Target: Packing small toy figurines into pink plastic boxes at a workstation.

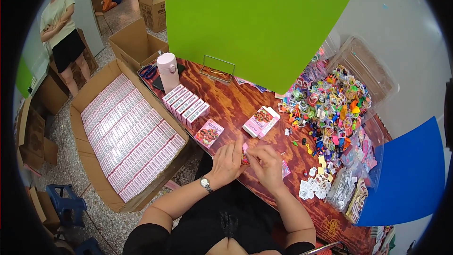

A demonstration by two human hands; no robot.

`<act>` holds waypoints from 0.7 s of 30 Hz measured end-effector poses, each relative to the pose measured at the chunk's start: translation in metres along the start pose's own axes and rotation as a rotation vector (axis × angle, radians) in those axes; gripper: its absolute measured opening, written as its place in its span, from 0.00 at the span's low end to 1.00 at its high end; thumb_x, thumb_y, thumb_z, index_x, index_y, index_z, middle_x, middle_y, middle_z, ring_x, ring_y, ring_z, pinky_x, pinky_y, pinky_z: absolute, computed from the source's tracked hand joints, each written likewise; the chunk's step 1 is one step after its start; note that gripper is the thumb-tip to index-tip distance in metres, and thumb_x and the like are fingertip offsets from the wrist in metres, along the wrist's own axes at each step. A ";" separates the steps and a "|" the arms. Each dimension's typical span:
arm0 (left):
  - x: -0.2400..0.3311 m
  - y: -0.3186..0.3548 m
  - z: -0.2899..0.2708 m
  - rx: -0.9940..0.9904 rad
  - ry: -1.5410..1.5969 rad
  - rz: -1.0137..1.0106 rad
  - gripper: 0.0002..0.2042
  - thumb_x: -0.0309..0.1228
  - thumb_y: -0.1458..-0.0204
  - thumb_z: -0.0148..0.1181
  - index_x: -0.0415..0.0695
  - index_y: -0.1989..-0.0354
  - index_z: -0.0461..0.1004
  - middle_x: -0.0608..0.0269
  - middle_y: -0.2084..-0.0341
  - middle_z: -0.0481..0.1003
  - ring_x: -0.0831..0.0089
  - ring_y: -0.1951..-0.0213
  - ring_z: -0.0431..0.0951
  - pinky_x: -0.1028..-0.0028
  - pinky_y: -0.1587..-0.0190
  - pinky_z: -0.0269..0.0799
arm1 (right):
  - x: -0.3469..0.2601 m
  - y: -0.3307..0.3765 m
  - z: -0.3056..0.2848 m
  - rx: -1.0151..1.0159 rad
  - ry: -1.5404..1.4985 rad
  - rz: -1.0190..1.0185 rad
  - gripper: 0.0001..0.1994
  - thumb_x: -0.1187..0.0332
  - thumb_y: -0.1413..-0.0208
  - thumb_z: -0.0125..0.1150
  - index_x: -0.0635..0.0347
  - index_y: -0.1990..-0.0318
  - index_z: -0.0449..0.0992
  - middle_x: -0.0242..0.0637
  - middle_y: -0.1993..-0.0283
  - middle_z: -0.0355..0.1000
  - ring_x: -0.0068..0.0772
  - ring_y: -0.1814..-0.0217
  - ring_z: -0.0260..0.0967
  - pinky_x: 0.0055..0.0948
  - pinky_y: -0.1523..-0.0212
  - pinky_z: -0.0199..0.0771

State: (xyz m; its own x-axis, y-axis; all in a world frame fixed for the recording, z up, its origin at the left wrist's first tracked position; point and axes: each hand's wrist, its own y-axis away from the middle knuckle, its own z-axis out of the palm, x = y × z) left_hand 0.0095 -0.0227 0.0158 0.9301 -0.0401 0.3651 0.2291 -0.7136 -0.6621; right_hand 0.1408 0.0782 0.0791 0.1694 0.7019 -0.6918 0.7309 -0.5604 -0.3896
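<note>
My left hand point(229, 163), with a watch on its wrist, holds a small pink printed packet point(245, 148) near the table's front edge. The fingers of my right hand point(265, 164) pinch the same packet from the other side. Most of the packet is hidden by my fingers. Just beyond my left hand lies a closed pink printed box point(209, 133). Past my right hand, a second pink box point(261, 122) lies with its white end flap open. A pink plastic piece point(285, 169) shows partly beside my right hand.
A carton point(129, 203) at the left holds rows of pink boxes. Several boxes point(185, 104) stand by a pink bottle point(168, 72). Small colourful trinkets point(330, 104) heap at the right, with white tags point(315, 186) nearer. A green board point(255, 23) rises behind; a person point(63, 28) stands far left.
</note>
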 end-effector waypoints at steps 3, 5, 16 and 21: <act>0.001 0.000 -0.001 -0.023 -0.019 -0.049 0.51 0.38 0.59 0.75 0.23 0.31 0.51 0.45 0.58 0.72 0.53 0.59 0.75 0.63 0.56 0.72 | 0.012 0.004 0.003 0.034 0.088 -0.240 0.10 0.77 0.45 0.65 0.62 0.56 0.82 0.44 0.59 0.77 0.41 0.59 0.76 0.30 0.62 0.76; 0.002 0.000 -0.001 -0.062 0.012 -0.102 0.52 0.39 0.59 0.75 0.22 0.31 0.50 0.46 0.59 0.71 0.54 0.61 0.73 0.63 0.58 0.71 | 0.018 0.012 0.005 0.038 0.027 -0.190 0.11 0.77 0.43 0.64 0.63 0.53 0.81 0.43 0.54 0.78 0.39 0.54 0.77 0.30 0.57 0.77; 0.008 0.003 0.003 -0.067 -0.007 -0.126 0.53 0.37 0.60 0.74 0.21 0.31 0.48 0.44 0.56 0.70 0.53 0.59 0.72 0.61 0.59 0.69 | 0.009 0.033 0.029 0.161 -0.095 0.031 0.15 0.76 0.35 0.56 0.69 0.42 0.74 0.48 0.48 0.78 0.34 0.48 0.78 0.28 0.51 0.79; 0.009 0.005 0.004 -0.072 0.008 -0.142 0.53 0.36 0.61 0.74 0.22 0.31 0.48 0.43 0.53 0.70 0.53 0.57 0.71 0.61 0.59 0.67 | 0.008 0.038 0.023 0.103 -0.064 0.014 0.18 0.77 0.34 0.54 0.70 0.38 0.70 0.49 0.45 0.77 0.33 0.44 0.77 0.27 0.48 0.77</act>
State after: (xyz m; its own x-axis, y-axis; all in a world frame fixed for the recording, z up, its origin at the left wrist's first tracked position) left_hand 0.0201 -0.0240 0.0128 0.8876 0.0593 0.4569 0.3364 -0.7610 -0.5547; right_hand 0.1546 0.0519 0.0447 0.1345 0.6659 -0.7338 0.6560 -0.6148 -0.4378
